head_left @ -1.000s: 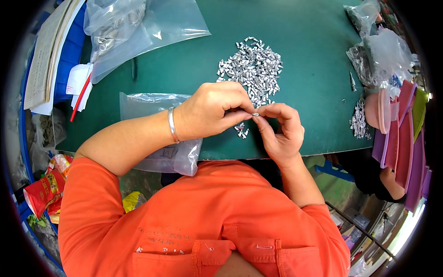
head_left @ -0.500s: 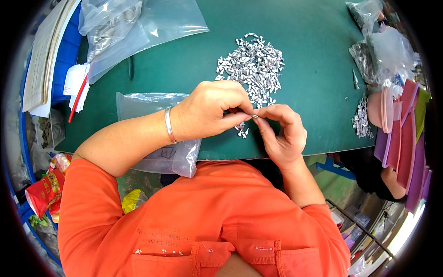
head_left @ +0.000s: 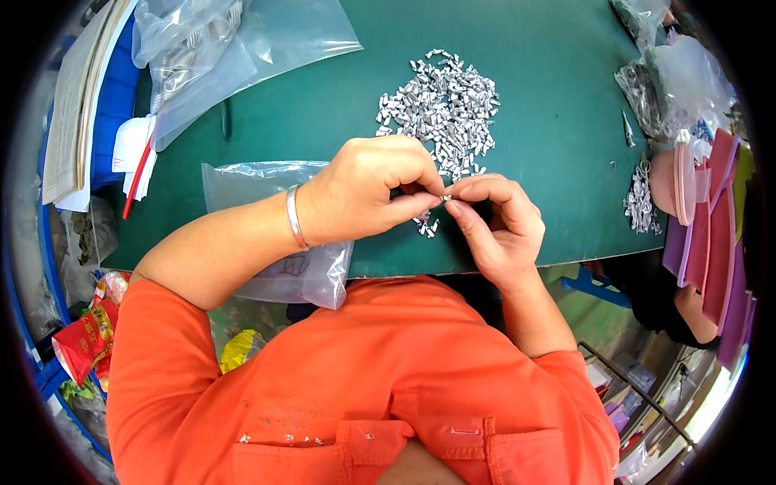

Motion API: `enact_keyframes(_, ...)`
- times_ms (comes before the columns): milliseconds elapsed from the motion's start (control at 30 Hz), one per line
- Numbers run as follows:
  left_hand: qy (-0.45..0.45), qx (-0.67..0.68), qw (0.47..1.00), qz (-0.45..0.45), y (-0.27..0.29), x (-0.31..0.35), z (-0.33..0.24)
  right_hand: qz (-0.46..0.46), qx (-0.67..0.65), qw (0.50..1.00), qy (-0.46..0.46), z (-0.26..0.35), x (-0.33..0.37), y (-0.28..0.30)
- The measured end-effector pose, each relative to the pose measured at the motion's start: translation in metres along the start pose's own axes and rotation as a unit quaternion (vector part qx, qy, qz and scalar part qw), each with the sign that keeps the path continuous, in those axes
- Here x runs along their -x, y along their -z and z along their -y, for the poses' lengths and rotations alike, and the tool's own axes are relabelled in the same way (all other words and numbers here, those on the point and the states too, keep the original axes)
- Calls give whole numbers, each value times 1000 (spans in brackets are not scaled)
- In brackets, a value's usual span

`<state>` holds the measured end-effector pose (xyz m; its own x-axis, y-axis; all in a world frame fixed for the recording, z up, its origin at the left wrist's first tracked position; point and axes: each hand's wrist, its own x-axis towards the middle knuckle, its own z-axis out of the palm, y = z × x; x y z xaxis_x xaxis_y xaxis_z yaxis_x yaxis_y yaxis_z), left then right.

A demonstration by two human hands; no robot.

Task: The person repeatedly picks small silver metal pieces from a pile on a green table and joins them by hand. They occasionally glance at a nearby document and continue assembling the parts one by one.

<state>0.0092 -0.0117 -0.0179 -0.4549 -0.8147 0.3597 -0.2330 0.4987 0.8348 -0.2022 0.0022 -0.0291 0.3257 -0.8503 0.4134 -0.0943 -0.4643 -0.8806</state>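
Head view: the left hand [head_left: 368, 190] and the right hand [head_left: 495, 222] are brought together at the centre of the frame, fingertips meeting above the near edge of the dark green table mat [head_left: 550, 97]. A small silver metal piece [head_left: 445, 196] is pinched between them; both hands are closed to a fine pinch on it, with the remaining fingers curled. Its long axis cannot be told at this size. A thin silver bangle [head_left: 295, 218] is worn on the left wrist.

Directly below the fingertips, a few loose silver pieces [head_left: 426, 226] lie on the mat. The main heap of small silver metal pieces [head_left: 440, 105] is located above the hands, toward upper centre, slightly nearer the right hand. A clear plastic bag [head_left: 275, 267] lies under the left forearm, overhanging the table edge. A larger clear plastic bag [head_left: 242, 48] lies at upper left. Pink flat pieces [head_left: 711, 218] are stacked at the right edge.
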Motion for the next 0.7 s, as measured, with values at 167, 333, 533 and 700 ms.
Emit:
enact_keyframes(167, 4, -4, 1000, 10, 1, -1, -2, -39, -11, 999, 6, 0, 2, -3)
enact_keyframes(333, -8, 1, 1000, 8, 1, -1, 0, -2, 60, 997, 50, 3, 2, 0)
enact_keyframes(533, -19, -9, 1000, -4, 0, 0, -1, 2, 61, 998, -10, 10, -1, -1)
enact_keyframes(700, -16, -11, 1000, -3, 0, 0, -1, -3, 34, 999, 35, 2, -2, -1)
